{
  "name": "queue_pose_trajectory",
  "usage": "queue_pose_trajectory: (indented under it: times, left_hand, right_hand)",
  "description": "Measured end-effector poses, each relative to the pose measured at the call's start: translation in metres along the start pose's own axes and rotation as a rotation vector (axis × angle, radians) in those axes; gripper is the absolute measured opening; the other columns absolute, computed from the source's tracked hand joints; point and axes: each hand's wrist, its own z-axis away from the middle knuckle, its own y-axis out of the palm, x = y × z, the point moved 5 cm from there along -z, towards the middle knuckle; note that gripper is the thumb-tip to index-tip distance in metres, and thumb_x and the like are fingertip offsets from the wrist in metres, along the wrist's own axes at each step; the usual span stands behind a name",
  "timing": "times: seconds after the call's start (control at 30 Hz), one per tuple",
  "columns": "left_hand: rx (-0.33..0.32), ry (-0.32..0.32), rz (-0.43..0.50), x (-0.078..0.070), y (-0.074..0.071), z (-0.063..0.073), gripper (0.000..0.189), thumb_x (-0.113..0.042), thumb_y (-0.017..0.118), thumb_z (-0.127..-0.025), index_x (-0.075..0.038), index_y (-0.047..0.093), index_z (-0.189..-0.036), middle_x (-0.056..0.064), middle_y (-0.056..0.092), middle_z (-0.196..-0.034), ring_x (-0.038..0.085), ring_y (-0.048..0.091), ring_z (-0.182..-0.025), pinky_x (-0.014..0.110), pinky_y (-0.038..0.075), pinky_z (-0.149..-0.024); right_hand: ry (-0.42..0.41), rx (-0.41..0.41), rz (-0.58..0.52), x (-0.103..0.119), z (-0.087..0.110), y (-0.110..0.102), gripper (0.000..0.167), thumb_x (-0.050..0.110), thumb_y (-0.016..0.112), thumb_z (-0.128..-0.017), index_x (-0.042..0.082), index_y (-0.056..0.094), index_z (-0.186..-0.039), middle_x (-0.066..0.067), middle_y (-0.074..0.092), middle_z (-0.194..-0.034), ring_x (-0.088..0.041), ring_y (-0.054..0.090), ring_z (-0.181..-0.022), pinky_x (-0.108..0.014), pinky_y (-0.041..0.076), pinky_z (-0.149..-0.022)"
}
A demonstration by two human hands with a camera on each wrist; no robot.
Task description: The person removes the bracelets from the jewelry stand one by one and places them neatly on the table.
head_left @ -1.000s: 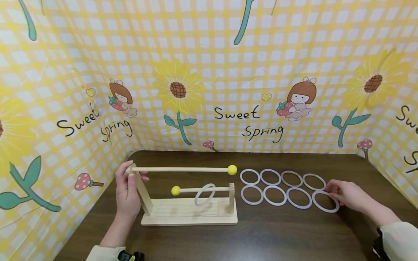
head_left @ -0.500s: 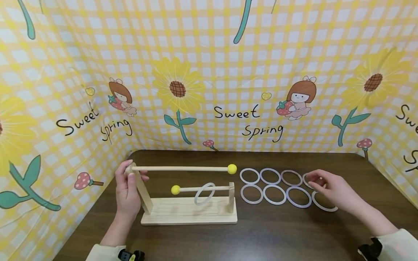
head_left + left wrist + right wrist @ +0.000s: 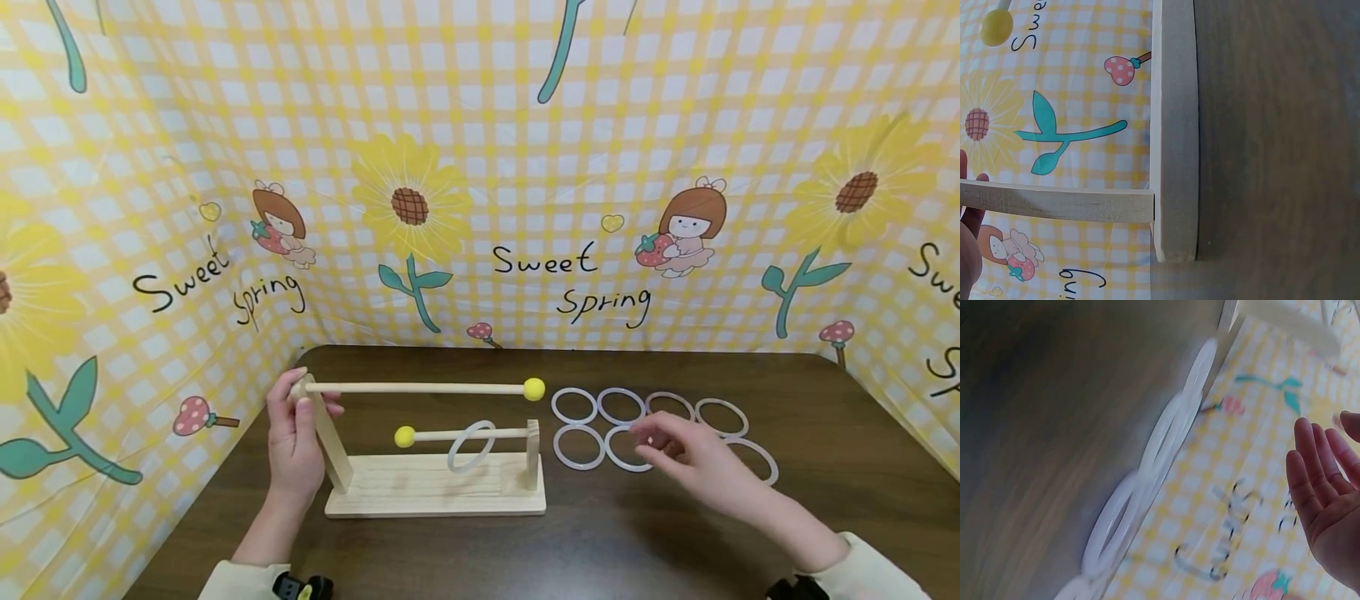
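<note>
A wooden stand (image 3: 435,492) with two horizontal dowels is on the table. My left hand (image 3: 292,442) grips the top of its tall left post (image 3: 333,454), thumb in front and fingers behind. The long upper dowel (image 3: 420,389) ends in a yellow ball (image 3: 534,389). One pale ring (image 3: 452,454) hangs on the short lower dowel (image 3: 435,436). My right hand (image 3: 693,458) hovers over several pale translucent rings (image 3: 557,454) and covers part of the front row. In the right wrist view its fingers (image 3: 1310,478) are loosely bent, with nothing between them.
The rings lie flat in two rows on the dark wooden table (image 3: 600,542), right of the stand. A yellow checked cloth (image 3: 480,167) with printed flowers hangs behind and beside the table. Black straps (image 3: 300,587) circle both wrists.
My right hand has moved left, from the rightmost rings to above the middle of the front row. My left hand stays on the post; the stand and the rings keep their places.
</note>
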Motion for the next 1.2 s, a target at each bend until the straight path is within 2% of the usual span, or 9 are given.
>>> queue_pose_trajectory:
  times: [0.23,0.53,0.63,0.77,1.03,1.2]
  left_hand:
    - [-0.003,0.004,0.016,0.001,0.001,-0.001,0.032,0.002,0.032,-0.103,0.017,0.027,-0.131,0.003,0.063,-0.096,0.012,0.063,-0.077,0.018,0.054,-0.075]
    - [-0.004,0.006,0.009,0.0,0.001,-0.001,0.032,0.003,0.032,-0.103,0.017,0.027,-0.131,0.003,0.063,-0.096,0.012,0.063,-0.077,0.018,0.053,-0.075]
    - [-0.005,0.006,0.004,0.0,0.001,0.0,0.032,0.003,0.032,-0.103,0.017,0.027,-0.131,0.003,0.063,-0.096,0.012,0.063,-0.077,0.018,0.054,-0.074]
    - [-0.007,0.007,-0.002,0.0,0.001,0.0,0.032,0.003,0.031,-0.103,0.017,0.028,-0.131,0.004,0.063,-0.096,0.013,0.062,-0.076,0.018,0.053,-0.074]
    - [-0.003,0.004,-0.013,-0.001,0.001,0.0,0.032,0.003,0.031,-0.103,0.017,0.028,-0.132,0.004,0.063,-0.095,0.015,0.062,-0.075,0.018,0.053,-0.074]
    - [-0.003,0.0,-0.017,-0.001,0.0,0.0,0.032,0.002,0.032,-0.103,0.017,0.028,-0.132,0.003,0.063,-0.095,0.015,0.062,-0.075,0.017,0.053,-0.074]
  right_hand:
    - [-0.006,0.077,-0.127,0.019,-0.006,0.028,0.024,0.005,0.068,-0.09,0.018,0.063,-0.109,0.007,0.066,-0.099,-0.006,0.065,-0.083,-0.025,0.056,-0.066]
    - [0.067,0.196,-0.317,0.032,-0.011,0.057,0.023,0.009,0.065,-0.094,0.018,0.061,-0.114,0.004,0.064,-0.108,-0.013,0.066,-0.088,-0.028,0.057,-0.072]
    - [0.082,0.238,-0.361,0.036,-0.013,0.067,0.023,0.013,0.064,-0.095,0.018,0.06,-0.118,0.0,0.064,-0.112,-0.015,0.066,-0.091,-0.028,0.057,-0.074]
    - [0.102,0.287,-0.422,0.041,-0.016,0.079,0.028,0.019,0.062,-0.097,0.011,0.058,-0.123,-0.009,0.062,-0.119,-0.021,0.065,-0.097,-0.029,0.057,-0.077]
    - [0.104,0.291,-0.495,0.051,-0.027,0.094,0.031,0.012,0.062,-0.097,0.003,0.056,-0.126,-0.014,0.061,-0.121,-0.027,0.064,-0.099,-0.028,0.056,-0.078]
    - [0.132,0.302,-0.511,0.052,-0.029,0.103,0.034,0.01,0.061,-0.096,0.005,0.055,-0.129,-0.017,0.059,-0.125,-0.03,0.063,-0.104,-0.029,0.055,-0.082]
